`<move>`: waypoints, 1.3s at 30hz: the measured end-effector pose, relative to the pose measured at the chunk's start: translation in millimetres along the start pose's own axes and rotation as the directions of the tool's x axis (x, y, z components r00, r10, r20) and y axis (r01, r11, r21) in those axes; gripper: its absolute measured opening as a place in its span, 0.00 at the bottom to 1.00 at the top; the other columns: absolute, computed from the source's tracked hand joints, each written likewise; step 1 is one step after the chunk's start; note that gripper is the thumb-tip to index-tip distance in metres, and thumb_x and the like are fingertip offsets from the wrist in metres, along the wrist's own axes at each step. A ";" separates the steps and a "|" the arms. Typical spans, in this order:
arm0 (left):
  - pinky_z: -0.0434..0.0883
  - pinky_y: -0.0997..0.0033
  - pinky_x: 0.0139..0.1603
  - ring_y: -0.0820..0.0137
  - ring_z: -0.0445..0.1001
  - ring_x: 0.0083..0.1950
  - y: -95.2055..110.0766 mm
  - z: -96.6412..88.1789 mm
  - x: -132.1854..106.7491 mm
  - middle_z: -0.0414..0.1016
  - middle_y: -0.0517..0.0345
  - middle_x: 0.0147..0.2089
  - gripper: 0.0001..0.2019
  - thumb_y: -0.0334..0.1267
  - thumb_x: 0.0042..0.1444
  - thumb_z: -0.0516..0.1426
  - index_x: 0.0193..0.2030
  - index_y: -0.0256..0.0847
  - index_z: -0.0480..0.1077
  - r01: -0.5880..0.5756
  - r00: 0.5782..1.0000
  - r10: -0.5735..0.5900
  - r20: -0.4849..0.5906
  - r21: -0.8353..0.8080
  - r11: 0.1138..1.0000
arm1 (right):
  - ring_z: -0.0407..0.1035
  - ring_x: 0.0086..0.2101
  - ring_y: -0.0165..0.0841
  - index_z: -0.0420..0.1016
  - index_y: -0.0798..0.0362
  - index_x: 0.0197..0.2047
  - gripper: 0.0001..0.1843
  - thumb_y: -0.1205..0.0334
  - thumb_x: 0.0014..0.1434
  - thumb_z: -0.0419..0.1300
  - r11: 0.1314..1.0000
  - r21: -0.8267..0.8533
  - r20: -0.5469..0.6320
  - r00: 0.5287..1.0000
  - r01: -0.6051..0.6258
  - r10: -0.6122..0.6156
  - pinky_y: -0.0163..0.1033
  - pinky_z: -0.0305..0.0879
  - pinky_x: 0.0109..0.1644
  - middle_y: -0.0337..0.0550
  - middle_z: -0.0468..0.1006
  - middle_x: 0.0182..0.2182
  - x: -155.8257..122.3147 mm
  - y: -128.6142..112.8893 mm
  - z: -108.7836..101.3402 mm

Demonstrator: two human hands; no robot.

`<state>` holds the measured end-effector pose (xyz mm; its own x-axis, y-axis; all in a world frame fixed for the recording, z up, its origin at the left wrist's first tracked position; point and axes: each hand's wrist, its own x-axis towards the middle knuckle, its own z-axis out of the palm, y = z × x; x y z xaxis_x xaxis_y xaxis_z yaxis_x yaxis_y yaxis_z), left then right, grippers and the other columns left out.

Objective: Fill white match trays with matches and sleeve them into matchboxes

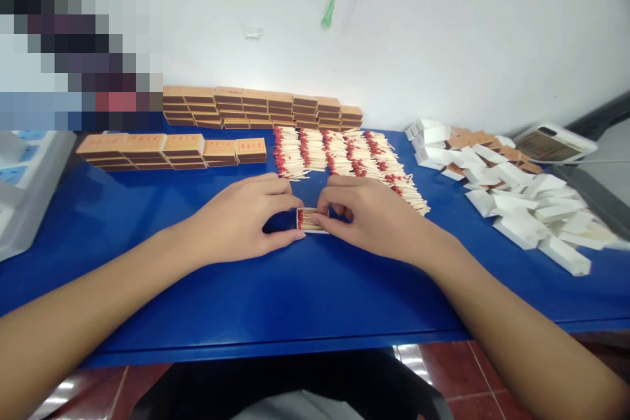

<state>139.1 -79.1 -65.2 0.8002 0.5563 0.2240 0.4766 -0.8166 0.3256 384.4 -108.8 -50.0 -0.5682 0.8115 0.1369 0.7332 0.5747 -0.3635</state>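
Note:
A small white matchbox tray point(315, 231) lies on the blue table in front of me, with red-headed matches point(306, 219) in it, heads toward the left. My left hand point(241, 218) grips the tray's left end between thumb and forefinger. At the right end, my right hand point(377, 218) is closed, its thumb and fingers pinching at the matches inside. Loose matches point(339, 154) lie in several rows just beyond my hands. Orange-and-brown matchboxes point(184, 147) stand stacked to the left of those rows.
Along the wall runs a longer stack of matchboxes point(256, 105). White trays and orange sleeves make a loose pile point(522, 193) on the right, beside a white device with a screen point(556, 142). A white plastic container point(34, 197) stands at the left. The blue table's front edge point(275, 349) is near me.

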 end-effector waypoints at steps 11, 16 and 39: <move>0.73 0.61 0.52 0.61 0.76 0.49 -5.2 -0.5 -2.3 0.79 0.51 0.47 0.16 0.49 0.69 0.60 0.53 0.40 0.80 0.001 1.000 -0.001 -0.022 -0.003 1.000 | 0.70 0.30 0.33 0.80 0.49 0.38 0.11 0.53 0.70 0.63 0.989 0.009 -0.319 0.937 -0.145 0.141 0.41 0.64 0.34 0.42 0.79 0.30 -32.7 29.0 -56.5; 0.72 0.61 0.52 0.62 0.76 0.49 -7.5 -1.6 -1.8 0.80 0.51 0.47 0.17 0.49 0.69 0.60 0.53 0.40 0.80 0.014 1.000 -0.014 -0.019 -0.001 1.000 | 0.74 0.31 0.35 0.86 0.42 0.44 0.16 0.40 0.64 0.68 0.938 -0.003 -0.091 0.934 -0.348 0.346 0.42 0.67 0.32 0.47 0.84 0.35 -95.2 70.0 -83.7; 0.71 0.63 0.46 0.62 0.75 0.47 -17.7 -2.7 0.0 0.78 0.53 0.44 0.16 0.51 0.68 0.61 0.52 0.43 0.80 0.052 0.997 -0.051 -0.049 0.021 0.998 | 0.73 0.37 0.38 0.84 0.43 0.43 0.19 0.37 0.66 0.64 0.910 0.188 -0.051 0.922 -0.368 0.383 0.44 0.66 0.39 0.44 0.81 0.39 -121.2 98.1 -40.4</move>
<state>129.7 -64.2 -68.5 0.7560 0.6041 0.2519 0.5253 -0.7896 0.3171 540.3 -146.5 -65.0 -0.2238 0.9741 0.0335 0.8064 0.2044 -0.5549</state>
